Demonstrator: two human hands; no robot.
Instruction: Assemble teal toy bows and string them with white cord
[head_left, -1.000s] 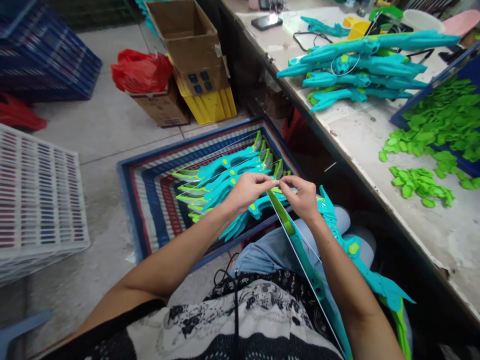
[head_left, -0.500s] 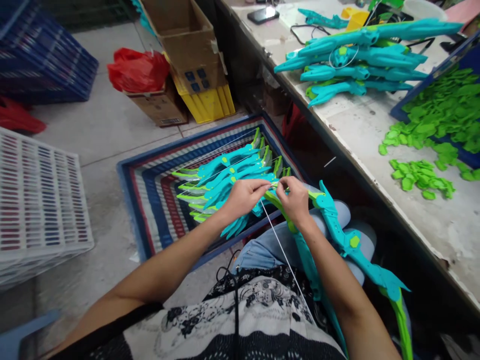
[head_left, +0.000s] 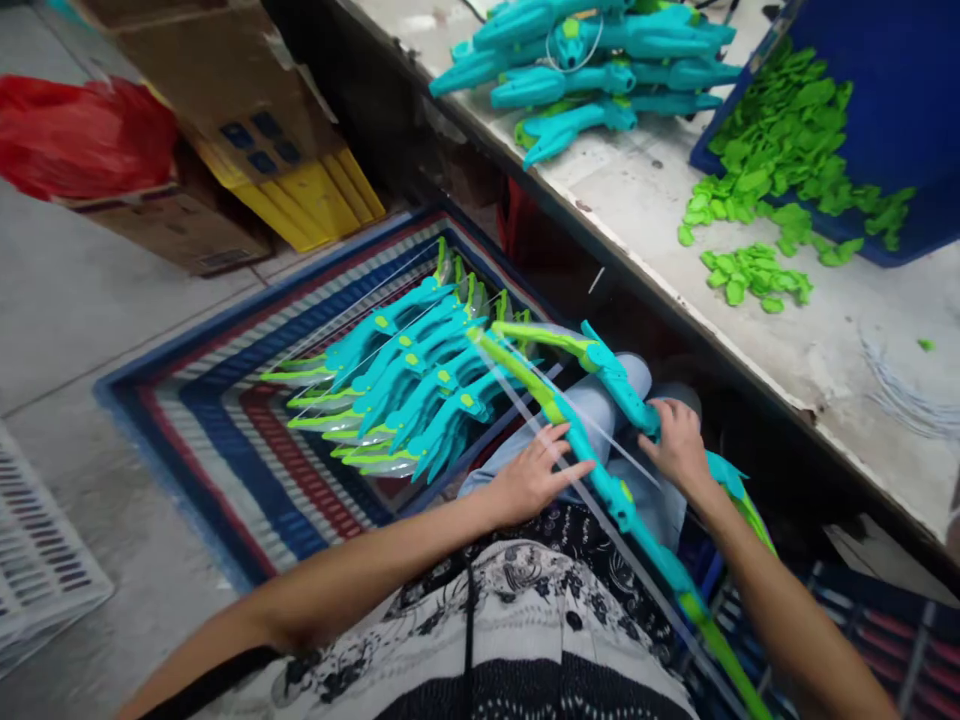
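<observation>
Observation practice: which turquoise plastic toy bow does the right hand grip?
The lap bow nearest the white workbench; right hand wraps its middle, unlike bows in the striped crate.

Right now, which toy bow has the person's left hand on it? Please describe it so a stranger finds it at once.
Between the workbench and the striped floor crate is the person's lap. Two teal bows cross it; the wanted bow is the nearer, longer one, under the open left hand. The other bow is gripped by the right hand.
</observation>
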